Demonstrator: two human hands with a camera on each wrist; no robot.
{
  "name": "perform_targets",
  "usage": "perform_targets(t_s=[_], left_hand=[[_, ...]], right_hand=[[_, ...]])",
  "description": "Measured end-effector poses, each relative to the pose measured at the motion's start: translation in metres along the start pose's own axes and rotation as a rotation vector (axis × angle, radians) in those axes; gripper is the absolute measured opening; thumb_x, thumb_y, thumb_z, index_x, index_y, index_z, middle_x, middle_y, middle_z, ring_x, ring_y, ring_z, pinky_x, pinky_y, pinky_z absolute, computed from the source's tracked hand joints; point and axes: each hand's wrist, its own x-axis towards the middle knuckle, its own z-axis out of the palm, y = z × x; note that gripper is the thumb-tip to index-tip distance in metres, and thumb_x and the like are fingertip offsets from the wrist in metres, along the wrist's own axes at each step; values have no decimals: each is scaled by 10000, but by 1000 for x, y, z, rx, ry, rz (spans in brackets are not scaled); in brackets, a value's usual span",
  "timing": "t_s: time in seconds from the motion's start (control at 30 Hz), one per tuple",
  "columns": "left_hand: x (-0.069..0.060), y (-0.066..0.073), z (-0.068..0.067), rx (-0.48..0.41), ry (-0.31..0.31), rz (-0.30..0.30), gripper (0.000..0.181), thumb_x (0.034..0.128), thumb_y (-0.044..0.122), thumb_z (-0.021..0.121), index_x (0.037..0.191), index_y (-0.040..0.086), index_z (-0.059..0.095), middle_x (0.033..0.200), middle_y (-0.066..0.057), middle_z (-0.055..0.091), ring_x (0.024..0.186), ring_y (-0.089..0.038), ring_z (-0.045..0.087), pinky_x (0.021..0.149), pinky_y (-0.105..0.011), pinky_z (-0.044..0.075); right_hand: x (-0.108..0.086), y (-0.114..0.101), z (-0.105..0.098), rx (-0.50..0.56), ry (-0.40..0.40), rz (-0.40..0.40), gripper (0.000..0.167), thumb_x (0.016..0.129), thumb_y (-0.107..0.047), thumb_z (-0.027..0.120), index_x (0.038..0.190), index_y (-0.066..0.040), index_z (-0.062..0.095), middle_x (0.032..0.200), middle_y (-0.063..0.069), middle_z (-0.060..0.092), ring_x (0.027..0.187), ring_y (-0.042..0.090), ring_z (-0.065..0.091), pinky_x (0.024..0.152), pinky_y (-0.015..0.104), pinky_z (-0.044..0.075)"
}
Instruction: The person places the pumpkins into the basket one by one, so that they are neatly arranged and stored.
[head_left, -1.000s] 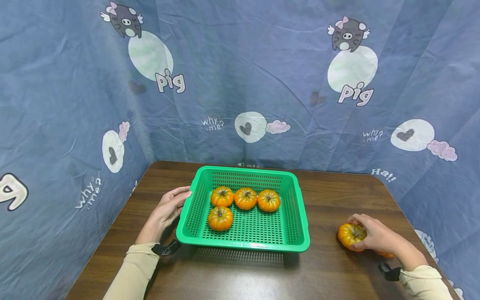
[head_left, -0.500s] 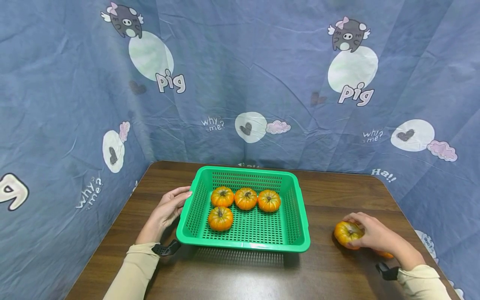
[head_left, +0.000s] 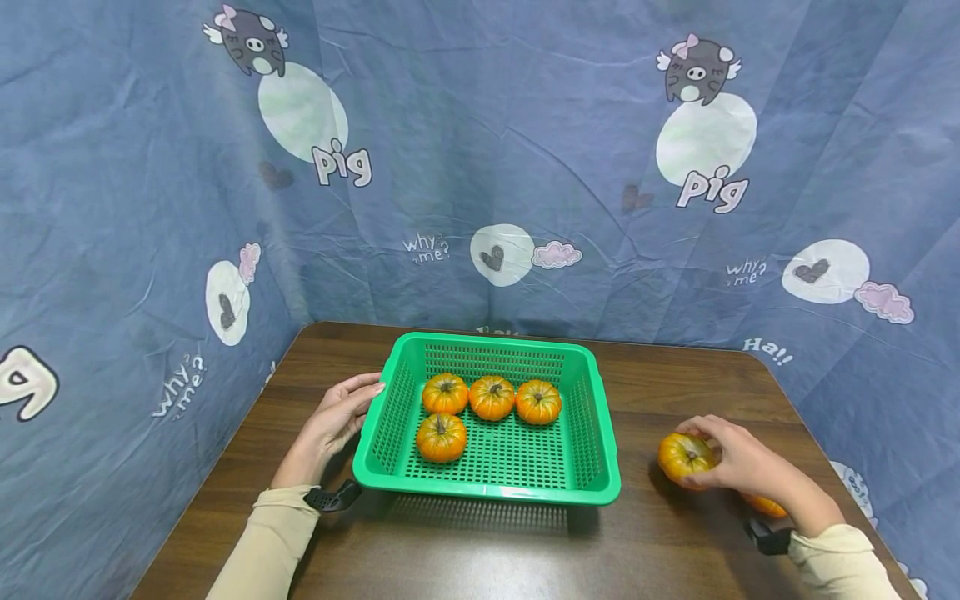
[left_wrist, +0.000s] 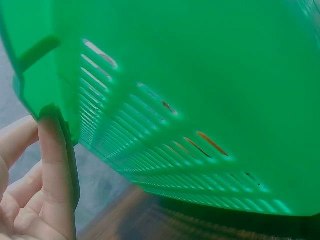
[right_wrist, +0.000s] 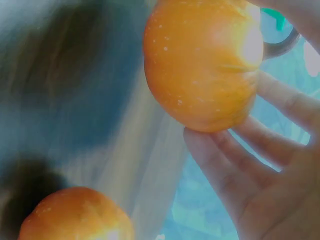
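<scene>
My right hand (head_left: 738,458) grips a small orange pumpkin (head_left: 684,458) at the right of the table. In the right wrist view, thumb and fingers lie round that pumpkin (right_wrist: 202,65), with a gap of shadowed table beneath it. A second pumpkin (head_left: 767,504) sits on the table, partly hidden under the right wrist; it shows at the lower left of the right wrist view (right_wrist: 77,217). The left hand (head_left: 337,417) holds the left rim of a green basket (head_left: 487,490), its thumb and fingers on either side of the wall in the left wrist view (left_wrist: 47,175).
Inside the basket are several pumpkins: three in a row at the back, and one (head_left: 441,437) in front at the left. The brown wooden table (head_left: 645,550) is bordered by a blue patterned cloth (head_left: 420,200) behind and at both sides.
The right hand has moved a little to the left and away from me with its pumpkin, and more of the second pumpkin shows. The left hand and the basket have stayed in place.
</scene>
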Motion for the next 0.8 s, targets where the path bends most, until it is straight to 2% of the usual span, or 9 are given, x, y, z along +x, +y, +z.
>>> perform_targets(t_s=[0.13,0.47,0.8], left_hand=[[0,0,0,-2,-2,0,231,1064,62,568,1288,115,582,1000,52,780,875,-65,768,748,-225,654],[-1,0,1,-3,-5,3,235,1065,63,565,1296,107,569,1002,51,778,876,-63,768,747,-224,653],[-1,1,1,-2,-3,6,234,1063,65,571,1293,106,575,1005,48,781,881,-67,770,754,-228,654]], right_hand=[[3,-5,-3,-2,-5,12,634,665,-355,977,1192,-176,674,1079,-9,662,942,64,604,717,233,545],[12,-17,-9,33,0,0,648,673,-332,981,1207,-135,671,1097,10,658,998,102,627,812,262,611],[21,-26,-16,-9,63,-40,641,674,-361,983,1205,-156,687,1102,-23,680,1008,85,612,854,345,629]])
